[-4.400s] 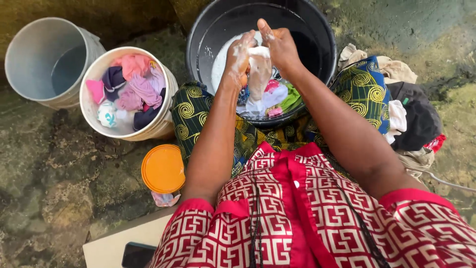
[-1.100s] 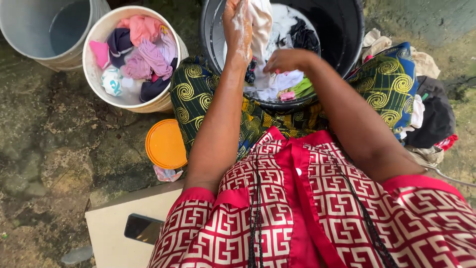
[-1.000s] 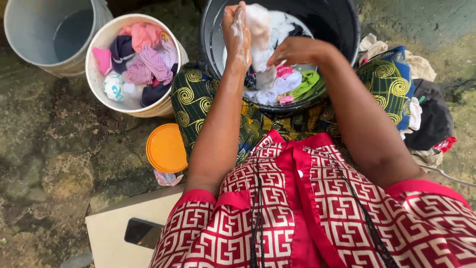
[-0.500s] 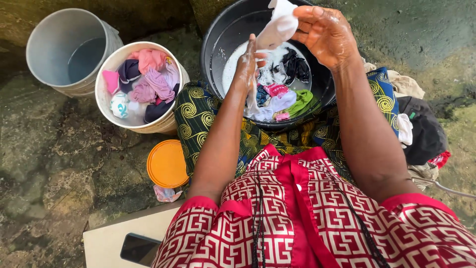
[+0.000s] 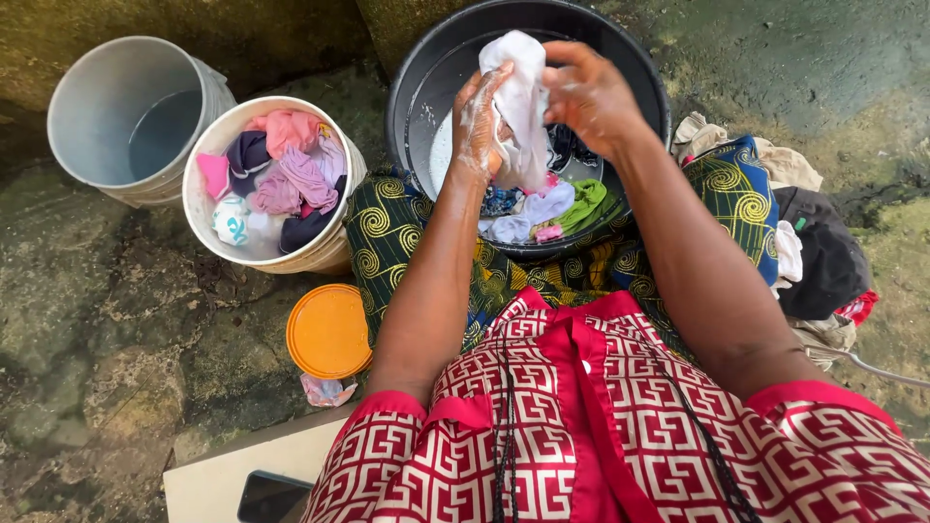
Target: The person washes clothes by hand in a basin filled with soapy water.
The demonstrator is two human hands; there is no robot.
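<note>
Phone (image 5: 271, 495) lies dark on a pale board (image 5: 218, 479) at seven o'clock, nearest the camera. Just beyond it a small crumpled wrapper (image 5: 325, 390) touches the near edge of an orange lid (image 5: 328, 330) on the mossy stone ground. At nine to ten o'clock stands a white bucket (image 5: 334, 254) packed with pink, purple and navy clothes (image 5: 276, 174), and at ten o'clock, just beside it, a grey bucket (image 5: 92, 92) holds water. At three o'clock a heap of dark and beige laundry (image 5: 823, 257) sits against the person's green, blue and yellow wrap (image 5: 736, 194).

Both forearms reach toward twelve o'clock over a black basin (image 5: 417, 87) that rests between the knees. Soapy water and a jumble of green, pink, white and dark garments (image 5: 572, 203) lie in its near half. Above them, the left hand (image 5: 477, 121), lathered with suds, and the right hand (image 5: 589, 97) press a white cloth (image 5: 520, 97) between them, fingers curled tight into the fabric from either side. The cloth is bunched upright over the basin's middle, its lower end hanging toward the wet clothes.
</note>
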